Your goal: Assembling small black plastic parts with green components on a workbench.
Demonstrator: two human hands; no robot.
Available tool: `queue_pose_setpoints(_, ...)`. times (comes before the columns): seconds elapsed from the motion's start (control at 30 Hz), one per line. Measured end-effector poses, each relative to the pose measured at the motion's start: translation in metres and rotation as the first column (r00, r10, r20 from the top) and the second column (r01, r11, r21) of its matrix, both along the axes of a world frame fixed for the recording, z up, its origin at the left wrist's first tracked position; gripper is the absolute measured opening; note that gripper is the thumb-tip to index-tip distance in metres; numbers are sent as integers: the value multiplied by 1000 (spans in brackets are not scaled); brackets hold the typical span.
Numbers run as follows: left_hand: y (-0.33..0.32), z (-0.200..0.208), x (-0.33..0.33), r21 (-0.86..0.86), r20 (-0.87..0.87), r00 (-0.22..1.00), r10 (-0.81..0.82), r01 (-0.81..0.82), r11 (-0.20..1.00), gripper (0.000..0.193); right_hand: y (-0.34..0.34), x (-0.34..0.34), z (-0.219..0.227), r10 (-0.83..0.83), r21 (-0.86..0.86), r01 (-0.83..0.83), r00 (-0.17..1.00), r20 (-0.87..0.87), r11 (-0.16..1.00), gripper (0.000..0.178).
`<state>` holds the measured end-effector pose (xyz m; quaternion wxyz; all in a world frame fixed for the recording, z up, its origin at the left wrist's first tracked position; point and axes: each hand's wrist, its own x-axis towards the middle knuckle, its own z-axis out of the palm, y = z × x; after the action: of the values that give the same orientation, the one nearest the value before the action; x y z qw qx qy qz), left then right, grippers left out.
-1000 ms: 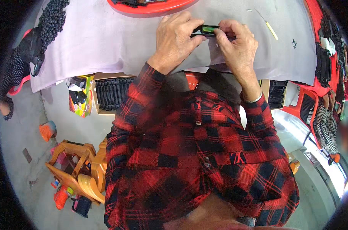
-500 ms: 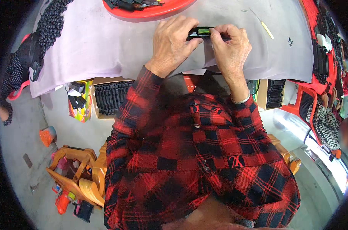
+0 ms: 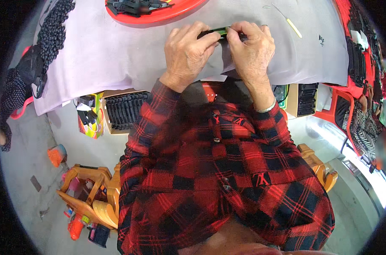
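Strip [image 3: 221, 31], black and green, runs lengthwise left to right: left hand [image 3: 185, 54] has fingers pinching its left end, right hand [image 3: 253, 50] its right, equally near.

One table [image 3: 133, 51], one red tray [image 3: 176, 18], one yellow-handled tool [image 3: 294, 28], one black-and-green piece [image 3: 221, 32], two hands [image 3: 187, 53] and two cardboard boxes [image 3: 292, 104] of black parts [image 3: 124, 110] were counted.
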<state>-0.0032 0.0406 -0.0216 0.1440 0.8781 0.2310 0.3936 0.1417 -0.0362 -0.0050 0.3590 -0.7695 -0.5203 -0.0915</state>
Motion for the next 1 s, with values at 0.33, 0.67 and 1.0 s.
queue_pose_setpoints(0.33,-1,0,0,4,-26,999,35,-35,999,19,1,4,-4,42,19,-42,998,-37,999,5)
queue_pose_setpoints(0.67,-5,1,-1,-2,-35,998,49,-49,999,18,-4,8,1,136,68,-126,977,-167,990,7)
queue_pose_setpoints(1.0,-3,1,-3,4,-12,999,36,-36,999,25,-19,20,2,306,150,-295,950,-60,944,15)
